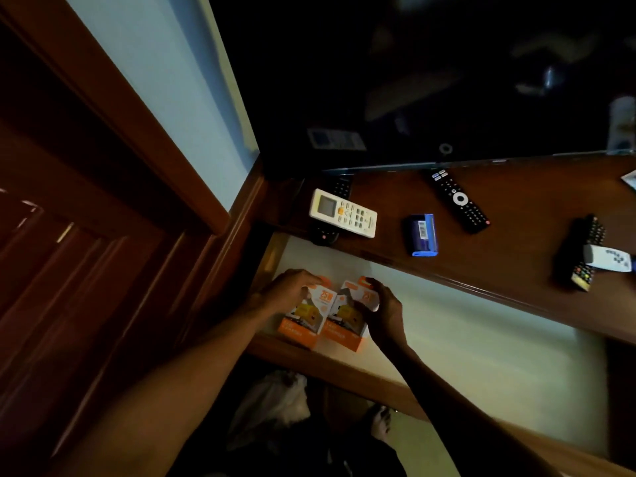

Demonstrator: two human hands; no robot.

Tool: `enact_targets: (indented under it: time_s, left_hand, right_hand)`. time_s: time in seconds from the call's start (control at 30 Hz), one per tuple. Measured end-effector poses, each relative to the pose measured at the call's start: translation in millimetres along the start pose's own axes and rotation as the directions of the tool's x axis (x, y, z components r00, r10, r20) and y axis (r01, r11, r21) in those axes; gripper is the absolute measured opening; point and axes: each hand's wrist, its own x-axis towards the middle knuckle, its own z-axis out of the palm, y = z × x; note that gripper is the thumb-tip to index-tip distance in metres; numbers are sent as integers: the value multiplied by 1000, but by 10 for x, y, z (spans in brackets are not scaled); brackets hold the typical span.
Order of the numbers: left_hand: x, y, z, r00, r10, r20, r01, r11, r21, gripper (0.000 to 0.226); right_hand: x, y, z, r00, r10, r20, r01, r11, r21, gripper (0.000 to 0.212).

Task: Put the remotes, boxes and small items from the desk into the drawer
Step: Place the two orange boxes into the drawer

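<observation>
Holding two orange and white boxes side by side in the open drawer — the left hand grips the left box, the right hand grips the right box. On the desk lie a white remote, a blue box and a black remote.

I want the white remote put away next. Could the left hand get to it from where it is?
Probably yes. The left hand holds an orange box in the drawer, just below the white remote at the desk edge; nothing blocks the way, but it must release the box first.
</observation>
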Motion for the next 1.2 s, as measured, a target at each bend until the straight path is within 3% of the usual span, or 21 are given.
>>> enact_targets:
  time_s: [0.1,0.23,0.3,0.37,0.43,0.53,0.7,0.8,0.87,0.97,1.07,1.2]
  left_hand:
    - [-53,-74,16,1000,3,-12,-2,996,91,45]
    - [-104,-141,-49,1000,-20,-5,21,991,130,44]
    - [-147,-147,-87,1000,-7,-5,8,982,190,39]
    - [-93,-378,-22,997,54,-50,-36,953,301,52]
    - [-53,-488,1,999,34,-13,-29,957,290,56]
    - [-200,-106,-253,997,-12,74,-10,958,288,32]
    - [-180,-157,-291,998,12,67,-35,938,346,50]
    - [-228,-352,-273,998,40,50,-56,925,375,47]
    - [-260,-425,-261,997,82,-6,-75,941,330,43]
    - [-318,-289,-306,1000,-10,-17,13,982,190,28]
    - [-365,-261,-320,998,-24,-51,24,1000,-7,46]
    - [-507,10,-536,960,-14,-281,-29,989,-148,37]
  right_hand:
    - [-37,20,-38,992,-19,123,35,991,-127,57]
    - [-106,63,-70,948,36,317,49,965,-257,91]
    - [-139,49,-17,943,46,329,64,946,-316,94]
    - [-153,10,73,946,29,324,86,939,-333,93]
    - [-148,-62,165,949,3,316,113,931,-348,92]
    - [-138,-139,276,948,-7,318,126,927,-354,91]
    - [-149,-189,430,951,-35,308,145,928,-342,88]
    - [-115,-225,501,947,-26,320,139,932,-335,89]
    - [-84,-252,532,947,-6,321,120,934,-336,89]
    - [-63,-254,551,944,13,329,108,931,-347,92]
    - [-53,-272,519,928,12,373,145,909,-391,96]
    - [-54,-424,370,930,-21,367,200,867,-456,88]
